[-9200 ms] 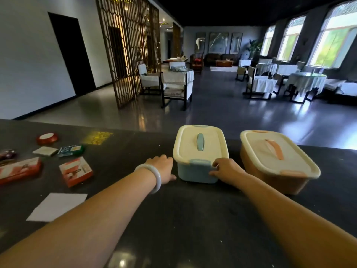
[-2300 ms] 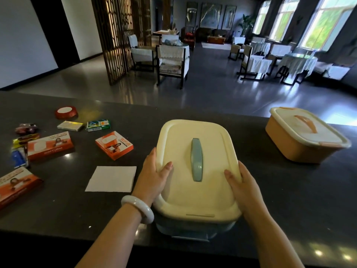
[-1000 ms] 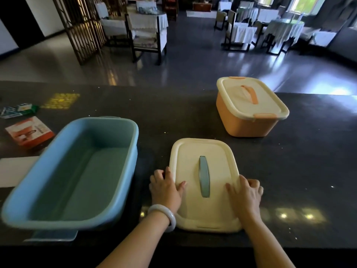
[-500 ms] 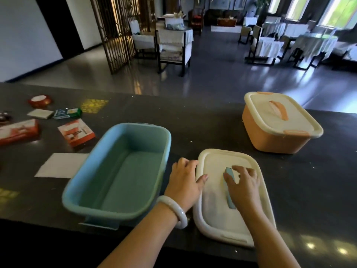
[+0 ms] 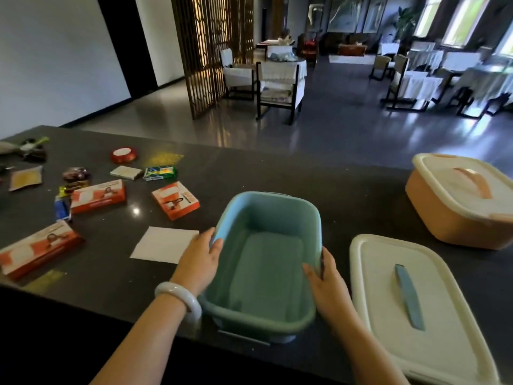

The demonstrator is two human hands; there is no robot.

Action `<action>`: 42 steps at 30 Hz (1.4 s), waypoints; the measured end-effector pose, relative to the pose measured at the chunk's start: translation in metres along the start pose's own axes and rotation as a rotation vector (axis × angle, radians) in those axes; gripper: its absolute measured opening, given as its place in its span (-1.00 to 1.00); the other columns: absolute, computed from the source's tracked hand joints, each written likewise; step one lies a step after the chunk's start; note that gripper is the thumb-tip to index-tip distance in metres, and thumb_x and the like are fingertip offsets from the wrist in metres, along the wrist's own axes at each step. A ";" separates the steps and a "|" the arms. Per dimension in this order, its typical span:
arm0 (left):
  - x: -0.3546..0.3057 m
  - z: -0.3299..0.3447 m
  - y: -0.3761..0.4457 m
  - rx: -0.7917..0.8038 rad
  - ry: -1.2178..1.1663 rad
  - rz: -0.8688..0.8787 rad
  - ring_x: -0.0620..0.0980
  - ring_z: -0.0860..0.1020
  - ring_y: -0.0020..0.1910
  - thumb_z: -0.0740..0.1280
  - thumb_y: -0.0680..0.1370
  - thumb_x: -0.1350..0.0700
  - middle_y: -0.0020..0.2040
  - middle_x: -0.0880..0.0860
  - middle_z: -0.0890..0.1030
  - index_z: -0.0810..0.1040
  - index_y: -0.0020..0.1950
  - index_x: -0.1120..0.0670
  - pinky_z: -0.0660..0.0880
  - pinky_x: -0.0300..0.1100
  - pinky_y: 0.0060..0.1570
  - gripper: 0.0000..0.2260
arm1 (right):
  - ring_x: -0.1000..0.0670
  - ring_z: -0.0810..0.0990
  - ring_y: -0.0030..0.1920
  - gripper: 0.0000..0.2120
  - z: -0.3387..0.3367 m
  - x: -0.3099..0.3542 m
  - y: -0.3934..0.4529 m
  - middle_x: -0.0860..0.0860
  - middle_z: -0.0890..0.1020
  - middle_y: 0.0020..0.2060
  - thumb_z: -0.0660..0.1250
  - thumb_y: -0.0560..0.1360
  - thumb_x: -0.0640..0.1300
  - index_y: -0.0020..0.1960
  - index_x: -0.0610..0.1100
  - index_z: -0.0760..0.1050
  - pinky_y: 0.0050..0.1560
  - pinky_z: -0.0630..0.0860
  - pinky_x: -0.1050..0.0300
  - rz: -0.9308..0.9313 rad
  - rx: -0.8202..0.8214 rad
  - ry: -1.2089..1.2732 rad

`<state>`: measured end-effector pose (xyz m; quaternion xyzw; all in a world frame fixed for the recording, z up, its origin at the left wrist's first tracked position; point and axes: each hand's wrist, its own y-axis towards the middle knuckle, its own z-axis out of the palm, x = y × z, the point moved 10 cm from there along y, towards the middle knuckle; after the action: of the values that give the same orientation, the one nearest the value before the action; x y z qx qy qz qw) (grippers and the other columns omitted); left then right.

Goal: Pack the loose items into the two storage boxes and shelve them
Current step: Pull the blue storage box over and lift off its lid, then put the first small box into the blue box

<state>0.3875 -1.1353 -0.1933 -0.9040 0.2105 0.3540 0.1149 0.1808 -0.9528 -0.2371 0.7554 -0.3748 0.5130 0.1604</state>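
Note:
The open blue storage box (image 5: 266, 262) stands empty on the dark counter (image 5: 319, 190) at its near edge. My left hand (image 5: 198, 261) grips its left rim, thumb over the edge. My right hand (image 5: 326, 284) grips the right rim, thumb inside. The cream lid with a blue handle (image 5: 410, 304) lies flat to the right. The orange storage box (image 5: 460, 204) sits lidded at the far right. Loose items lie to the left: three orange-and-white cartons (image 5: 175, 200) (image 5: 97, 195) (image 5: 39, 250), a green packet (image 5: 159, 173), a red tape roll (image 5: 124, 155).
A white paper sheet (image 5: 163, 244) lies just left of the blue box. Small wrapped snacks (image 5: 75, 175) and a yellow pouch (image 5: 25, 177) sit at the far left. Beyond the counter are a lattice screen (image 5: 211, 51), chairs and cloth-covered tables.
Both hands have left the cream lid and taken hold of the blue box's side rims. The lid stays flat on the counter to the right of the box.

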 end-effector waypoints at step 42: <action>0.187 -0.093 0.088 -0.067 -0.183 -0.260 -0.14 0.47 0.03 0.21 0.63 0.00 0.15 -0.02 0.52 0.44 0.34 0.01 0.34 -0.33 -0.06 -0.71 | 0.16 0.45 0.10 -0.61 0.198 0.211 0.032 0.10 0.48 0.20 0.34 0.52 0.05 0.33 0.09 0.41 0.04 0.39 0.25 -0.369 0.286 -0.319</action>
<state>0.5257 -1.3020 -0.2598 -0.8909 0.0684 0.4238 0.1483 0.3281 -1.1831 -0.1367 0.8971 -0.1751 0.3974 0.0818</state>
